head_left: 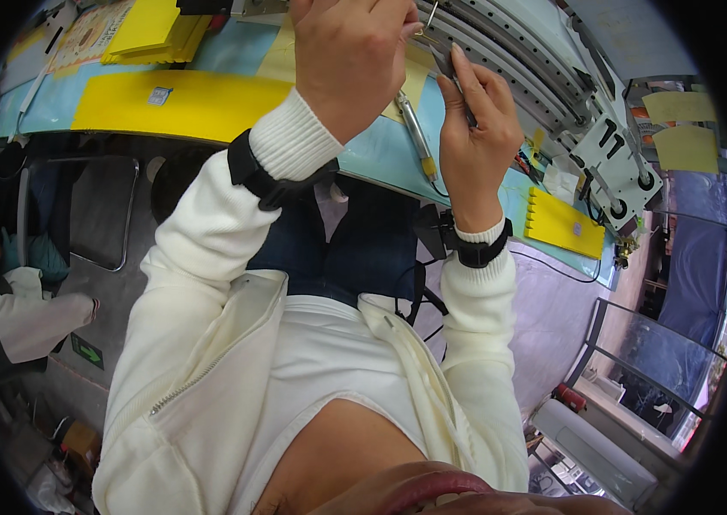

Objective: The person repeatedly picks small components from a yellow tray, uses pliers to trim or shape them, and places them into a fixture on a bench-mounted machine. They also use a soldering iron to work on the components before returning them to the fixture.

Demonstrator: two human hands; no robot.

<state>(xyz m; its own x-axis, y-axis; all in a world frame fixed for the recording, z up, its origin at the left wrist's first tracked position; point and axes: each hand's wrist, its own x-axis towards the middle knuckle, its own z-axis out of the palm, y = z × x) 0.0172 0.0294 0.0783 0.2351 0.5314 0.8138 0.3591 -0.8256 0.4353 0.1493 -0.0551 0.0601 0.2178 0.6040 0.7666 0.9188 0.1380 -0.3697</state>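
My left hand (350, 64) is closed at the top of the view, over the bench. Its fingertips meet by a thin, bent, yellowish wire-like piece (422, 34), and what they pinch is hidden. Just to its right, my right hand (483, 120) grips a slim dark grey tool (447, 69) between thumb and fingers. The tool's narrow end points up and left, close to the left fingertips. Below and between both hands lies a silver pen-shaped tool (415, 129) with a yellow collar and a cable, resembling a soldering iron.
A long yellow sheet (200, 103) lies along the light blue bench (372, 154), with yellow folders (153, 33) behind it. Metal rails (518, 51) and a plate (616, 172) stand at the right. Another yellow piece (562, 225) sits there. Someone's sleeve (42, 322) shows at far left.
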